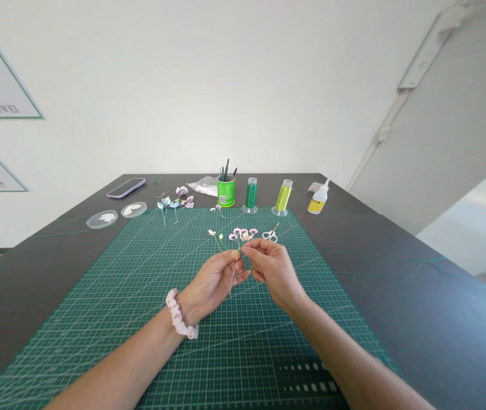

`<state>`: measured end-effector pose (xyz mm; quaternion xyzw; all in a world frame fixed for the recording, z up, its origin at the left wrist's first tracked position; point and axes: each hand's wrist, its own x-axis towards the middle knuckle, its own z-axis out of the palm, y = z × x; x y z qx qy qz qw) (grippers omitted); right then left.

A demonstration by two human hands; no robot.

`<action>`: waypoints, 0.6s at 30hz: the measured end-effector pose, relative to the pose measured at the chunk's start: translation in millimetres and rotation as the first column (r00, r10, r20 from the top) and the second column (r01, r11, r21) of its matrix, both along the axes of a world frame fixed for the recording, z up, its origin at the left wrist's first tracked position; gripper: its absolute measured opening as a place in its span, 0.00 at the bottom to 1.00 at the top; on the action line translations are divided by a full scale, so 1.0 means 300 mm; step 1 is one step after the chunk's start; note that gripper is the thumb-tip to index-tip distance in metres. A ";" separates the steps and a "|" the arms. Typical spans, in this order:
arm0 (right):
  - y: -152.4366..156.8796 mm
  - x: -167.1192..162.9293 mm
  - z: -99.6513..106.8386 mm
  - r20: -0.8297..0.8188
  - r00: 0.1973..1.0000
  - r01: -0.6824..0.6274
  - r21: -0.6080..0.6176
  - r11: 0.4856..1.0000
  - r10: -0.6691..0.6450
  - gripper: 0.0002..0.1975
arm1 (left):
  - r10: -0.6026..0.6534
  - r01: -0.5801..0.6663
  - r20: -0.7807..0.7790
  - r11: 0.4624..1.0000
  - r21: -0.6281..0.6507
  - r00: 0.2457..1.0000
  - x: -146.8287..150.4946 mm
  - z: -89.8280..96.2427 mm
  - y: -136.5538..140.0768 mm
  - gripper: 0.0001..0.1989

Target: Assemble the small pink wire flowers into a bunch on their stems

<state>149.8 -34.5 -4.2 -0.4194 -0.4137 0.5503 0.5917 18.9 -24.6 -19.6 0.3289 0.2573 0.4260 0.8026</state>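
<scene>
My left hand [212, 279], with a pale scrunchie [178, 316] round its wrist, pinches the thin stems [232, 278] of a small pink flower sprig [246, 234]. The stem ends hang down across its fingers. Thumb and forefinger of my right hand [273, 269] are pressed together right beside the stems, just below the pink petals. What they hold, perhaps a fine thread, is too small to make out. Just beyond the fingers, a white bud on a green stem [212, 232] and small scissors [270, 234] lie on the green cutting mat [140, 319].
Along the back stand a green tin of tools [226, 192], a dark green thread spool [251, 195], a yellow-green spool [284, 196] and a glue bottle [318, 199]. Leftward lie blue and purple flower pieces [170, 204], two shallow dishes [102, 220] and a phone [126, 188].
</scene>
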 end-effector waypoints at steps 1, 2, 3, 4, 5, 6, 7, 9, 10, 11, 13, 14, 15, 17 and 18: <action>0.000 0.000 0.001 0.001 1.000 -0.002 0.001 1.000 0.002 0.12 | 0.016 -0.016 -0.010 1.000 0.002 1.000 0.001 0.001 0.000 0.10; 0.000 0.000 0.001 0.003 1.000 -0.004 0.002 1.000 0.004 0.12 | 0.032 -0.032 -0.023 0.999 0.007 0.999 0.001 0.002 -0.001 0.11; 0.000 0.001 0.001 0.006 1.000 -0.005 0.004 1.000 0.005 0.11 | 0.048 -0.048 -0.036 0.999 0.015 0.998 0.002 0.004 -0.002 0.11; 0.001 0.001 0.001 0.007 1.000 -0.006 0.006 1.000 0.006 0.11 | 0.063 -0.061 -0.048 0.998 0.025 0.997 0.003 0.005 -0.003 0.11; 0.001 0.001 0.001 0.008 1.000 -0.007 0.008 1.000 0.007 0.11 | 0.075 -0.073 -0.059 0.997 0.040 0.995 0.003 0.007 -0.005 0.12; 0.001 0.001 0.001 0.007 1.000 -0.007 0.009 1.000 0.007 0.11 | 0.084 -0.080 -0.069 0.995 0.057 0.994 0.003 0.009 -0.006 0.12; 0.001 0.000 0.001 0.007 1.000 -0.007 0.010 1.000 0.007 0.11 | 0.088 -0.082 -0.078 0.994 0.072 0.993 0.003 0.011 -0.007 0.12; 0.001 -0.001 0.001 0.008 1.000 -0.003 0.013 1.000 0.003 0.11 | 0.093 -0.085 -0.089 0.992 0.094 0.992 0.003 0.014 -0.009 0.13; 0.001 -0.001 0.001 0.009 1.000 0.002 0.015 1.000 -0.002 0.11 | 0.097 -0.087 -0.092 0.991 0.099 0.991 0.003 0.016 -0.009 0.13; 0.001 -0.002 0.001 0.012 1.000 0.008 0.017 1.000 -0.008 0.10 | 0.099 -0.090 -0.094 0.991 0.100 0.991 0.003 0.017 -0.009 0.12; 0.000 -0.001 0.001 0.017 1.000 0.019 0.021 1.000 -0.020 0.10 | 0.109 -0.100 -0.094 0.990 0.099 0.990 0.004 0.018 -0.008 0.12; 0.000 0.000 0.001 0.019 1.000 0.023 0.022 0.999 -0.023 0.10 | 0.113 -0.104 -0.095 0.990 0.097 0.989 0.004 0.018 -0.007 0.12; 0.000 0.001 0.001 0.021 0.999 0.024 0.024 0.999 -0.025 0.10 | 0.117 -0.108 -0.097 0.989 0.096 0.988 0.004 0.018 -0.007 0.12; 0.000 0.003 0.000 0.023 0.999 0.024 0.025 0.999 -0.024 0.10 | 0.126 -0.116 -0.100 0.989 0.095 0.987 0.005 0.017 -0.007 0.12; 0.000 0.004 0.000 0.024 0.999 0.024 0.026 0.999 -0.024 0.11 | 0.128 -0.118 -0.101 0.988 0.096 0.987 0.005 0.017 -0.007 0.12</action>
